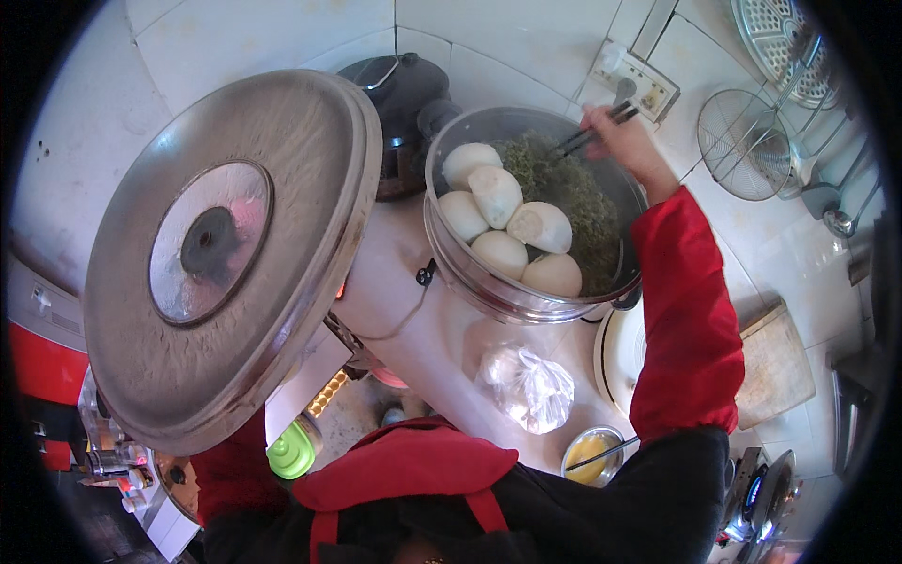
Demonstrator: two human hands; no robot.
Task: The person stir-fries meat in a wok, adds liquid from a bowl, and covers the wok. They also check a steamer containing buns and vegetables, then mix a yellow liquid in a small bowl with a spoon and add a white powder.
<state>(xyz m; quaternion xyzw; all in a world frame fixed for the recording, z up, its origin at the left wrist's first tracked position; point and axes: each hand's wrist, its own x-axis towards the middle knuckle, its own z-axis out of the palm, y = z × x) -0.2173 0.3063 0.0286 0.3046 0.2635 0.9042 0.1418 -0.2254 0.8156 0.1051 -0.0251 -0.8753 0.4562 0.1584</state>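
Note:
A wide steamer lid (303, 148) with a glass centre is held up at a tilt on the left, its inner face towards me. My left sleeve (236, 469) runs up behind it, and the lid hides my left hand on its far side. Black chopsticks (579, 141) are in my right hand (612, 134), above the far right rim of a metal steamer pot (486, 299). Their tips reach into steaming dark green vegetables (588, 201). Several pale steamed buns (497, 254) lie on the left and front side of the pot.
Behind the lid stands a dark electric cooker (405, 92). A tied plastic bag (532, 388), a bowl of yellow liquid (590, 457) and a white round appliance (620, 352) sit nearer me. Wall sockets (638, 81) and a hanging wire strainer (743, 144) are at the right. A burner flame (754, 493) is lit.

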